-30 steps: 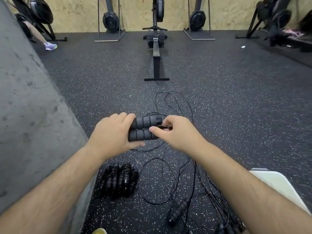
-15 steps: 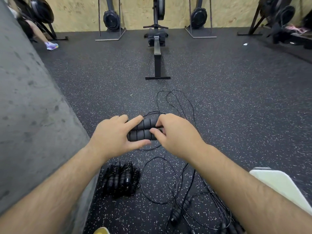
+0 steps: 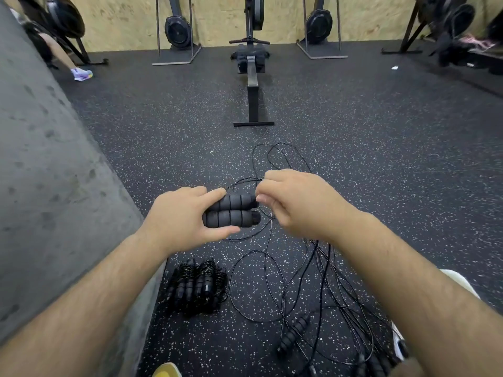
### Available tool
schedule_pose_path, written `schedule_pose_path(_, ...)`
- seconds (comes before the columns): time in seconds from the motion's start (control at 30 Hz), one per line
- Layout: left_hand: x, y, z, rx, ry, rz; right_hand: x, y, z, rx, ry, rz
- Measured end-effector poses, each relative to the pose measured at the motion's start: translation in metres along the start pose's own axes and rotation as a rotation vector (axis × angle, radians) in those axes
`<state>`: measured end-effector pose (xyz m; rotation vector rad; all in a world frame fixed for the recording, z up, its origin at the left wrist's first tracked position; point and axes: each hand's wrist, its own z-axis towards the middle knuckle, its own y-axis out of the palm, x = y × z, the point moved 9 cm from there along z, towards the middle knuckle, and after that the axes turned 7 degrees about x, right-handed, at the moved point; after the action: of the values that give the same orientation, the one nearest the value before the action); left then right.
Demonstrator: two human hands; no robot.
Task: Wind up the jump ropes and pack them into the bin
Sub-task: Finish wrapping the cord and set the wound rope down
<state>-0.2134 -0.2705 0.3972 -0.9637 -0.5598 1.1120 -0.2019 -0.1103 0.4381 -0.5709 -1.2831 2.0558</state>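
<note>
Rope handles [image 3: 231, 213] in left hand [image 3: 179, 221]

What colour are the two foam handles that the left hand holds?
Black, both of the foam handles in the left hand; the head view shows it best.

Handles [image 3: 231, 213] black, ribbed foam. Rope [image 3: 272, 281] thin, black. Wound bundle [image 3: 197, 288] black. Floor [image 3: 353, 159] dark grey rubber, white speckles. Left wall [image 3: 49, 186] grey concrete, blotchy. Back wall [image 3: 217, 17] tan plywood. Rower [image 3: 252, 77] black. Shoe [image 3: 83, 74] white-purple.
</note>
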Motion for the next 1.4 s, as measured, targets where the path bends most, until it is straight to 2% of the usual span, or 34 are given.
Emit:
schedule_pose_path(0.13, 0.012, -0.003, -0.004, -0.011, 0.085, -0.069, 0.012, 0.000, 0.000, 0.007, 0.041, 0.119)
schedule_pose_path(0.27, 0.027, -0.009, -0.009, 0.026, 0.184, -0.184, 0.036, 0.008, -0.006, -0.012, 0.290, 0.600)
schedule_pose_path(0.37, 0.041, -0.018, -0.011, 0.060, 0.210, -0.304, 0.049, 0.015, -0.011, 0.017, 0.356, 0.833)
schedule_pose_path(0.5, 0.046, -0.034, -0.005, 0.127, 0.137, -0.408, 0.056, 0.028, -0.014, 0.090, 0.438, 1.000)
schedule_pose_path(0.67, 0.039, -0.036, 0.000, 0.143, 0.038, -0.406, 0.037, 0.067, -0.012, 0.074, 0.516, 1.180)
schedule_pose_path(0.73, 0.035, -0.039, 0.001, 0.173, -0.004, -0.349, 0.033, 0.080, -0.013, 0.082, 0.561, 1.162)
schedule_pose_path(0.83, 0.027, -0.037, 0.002, 0.194, -0.047, -0.263, 0.028, 0.089, -0.014, 0.050, 0.608, 0.991)
schedule_pose_path(0.93, 0.013, -0.031, 0.003, 0.195, -0.106, -0.221, 0.010, 0.088, -0.020, -0.037, 0.650, 0.940)
schedule_pose_path(1.23, -0.029, -0.020, 0.001, 0.166, -0.172, -0.031, -0.027, 0.076, -0.025, -0.267, 0.545, 0.623)
schedule_pose_path(1.4, -0.042, -0.006, -0.002, 0.115, -0.171, 0.040, -0.038, 0.052, -0.027, -0.309, 0.429, 0.530)
